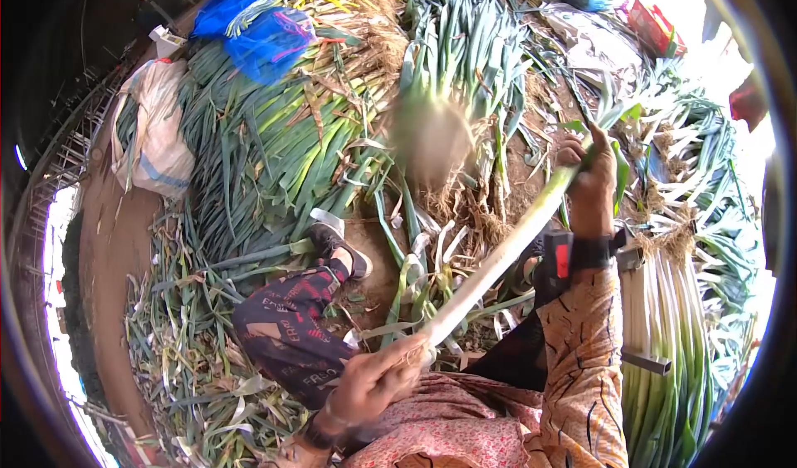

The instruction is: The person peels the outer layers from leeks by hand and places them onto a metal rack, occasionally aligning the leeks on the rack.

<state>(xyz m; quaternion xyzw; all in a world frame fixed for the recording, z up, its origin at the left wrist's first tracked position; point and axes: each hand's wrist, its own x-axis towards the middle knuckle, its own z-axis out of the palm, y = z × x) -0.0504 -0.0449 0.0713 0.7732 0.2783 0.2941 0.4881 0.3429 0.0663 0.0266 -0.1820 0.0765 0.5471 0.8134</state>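
A long leek (498,270) slants across in front of me, its white shank bare and pale. My left hand (378,385) is closed around the root end at the lower left; the roots are mostly hidden by the fingers. Higher up on the right, my right hand (594,181) grips the same leek where white turns to green. Its green leaves stick out beyond that hand. Between my feet lie loose peeled leaves and stripped skins (440,256). A dark shoe (339,250) rests beside them.
A large heap of untrimmed leeks (249,136) lies on the left, with another bundle (465,44) ahead. Cleaned leeks (664,343) are stacked at my right by a metal bar (646,362). A white sack (154,127) and blue netting (266,49) stand farther off.
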